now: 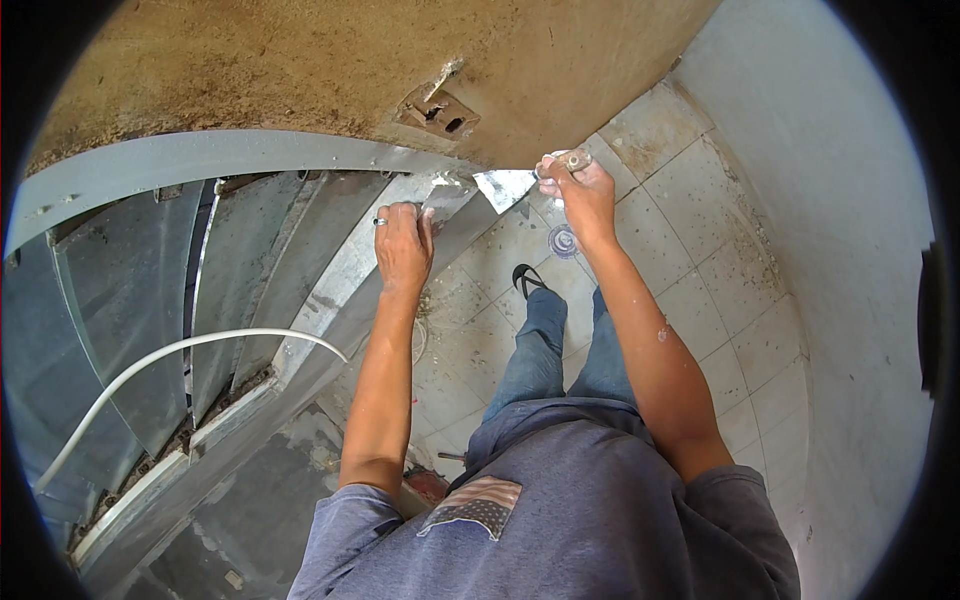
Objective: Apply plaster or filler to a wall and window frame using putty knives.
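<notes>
In my right hand [580, 190], fingers wrapped round the handle, is a putty knife [505, 187]. Its broad metal blade points left, near the end of the pale window frame [335, 265] and below the brown wall. White smears mark the right fingers. My left hand [402, 250], with a ring on one finger, is closed over the edge of that frame; its fingertips are partly hidden. Some whitish paste [447, 182] shows on the frame between the hand and the blade.
Glass louvre panes [125, 300] fill the left side, with a white hose [150, 362] bowed across them. A recessed box [440, 112] sits in the brown wall [300, 70]. On the speckled tile floor [690, 220] lies a round ring-like thing [563, 241]. A pale wall [850, 250] curves along the right.
</notes>
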{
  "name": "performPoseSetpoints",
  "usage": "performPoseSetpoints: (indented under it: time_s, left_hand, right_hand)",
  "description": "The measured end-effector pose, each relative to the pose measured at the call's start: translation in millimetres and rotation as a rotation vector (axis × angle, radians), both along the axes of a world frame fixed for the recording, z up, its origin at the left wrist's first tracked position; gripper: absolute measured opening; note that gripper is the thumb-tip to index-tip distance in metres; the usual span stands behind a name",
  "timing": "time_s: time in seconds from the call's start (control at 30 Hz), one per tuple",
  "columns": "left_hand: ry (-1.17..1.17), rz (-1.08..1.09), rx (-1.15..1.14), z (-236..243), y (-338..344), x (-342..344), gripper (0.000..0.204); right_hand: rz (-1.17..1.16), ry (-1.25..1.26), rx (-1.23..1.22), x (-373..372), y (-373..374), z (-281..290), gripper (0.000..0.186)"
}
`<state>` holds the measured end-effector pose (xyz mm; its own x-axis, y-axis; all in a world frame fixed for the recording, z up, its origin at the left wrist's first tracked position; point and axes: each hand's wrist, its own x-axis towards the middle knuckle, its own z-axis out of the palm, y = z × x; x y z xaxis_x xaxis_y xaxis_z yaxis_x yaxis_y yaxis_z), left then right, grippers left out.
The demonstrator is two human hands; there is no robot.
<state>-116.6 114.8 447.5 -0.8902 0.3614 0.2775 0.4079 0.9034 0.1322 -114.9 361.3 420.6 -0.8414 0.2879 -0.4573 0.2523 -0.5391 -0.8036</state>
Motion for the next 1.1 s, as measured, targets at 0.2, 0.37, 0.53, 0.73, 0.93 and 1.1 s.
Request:
performPoseSetpoints:
  time_s: [0.2,0.37,0.53,0.73,0.93,1.1]
  left_hand:
    - [0.012,0.010,0.001,-2,-1,-1,0.019]
    - [0.022,0.008,0.017,-3,-2,-2,0.020]
    - [0.020,0.034,0.029,-5,-3,-1,0.020]
    - [0.028,0.030,0.043,-5,-2,-1,0.021]
    - [0.012,0.016,0.063,-6,-4,-2,0.021]
    - [0.020,0.011,0.057,-5,-4,-2,0.021]
  right_hand:
    - [0.096,0.003,0.110,-10,-5,-3,0.008]
    - [0.101,0.018,0.206,-20,-12,-3,0.011]
    - [0.113,0.039,0.251,-26,-16,-4,0.015]
    - [0.120,0.053,0.279,-31,-19,-8,0.017]
    - [0.149,0.054,0.308,-32,-21,-6,0.019]
    - [0.183,0.067,0.308,-34,-21,0,0.009]
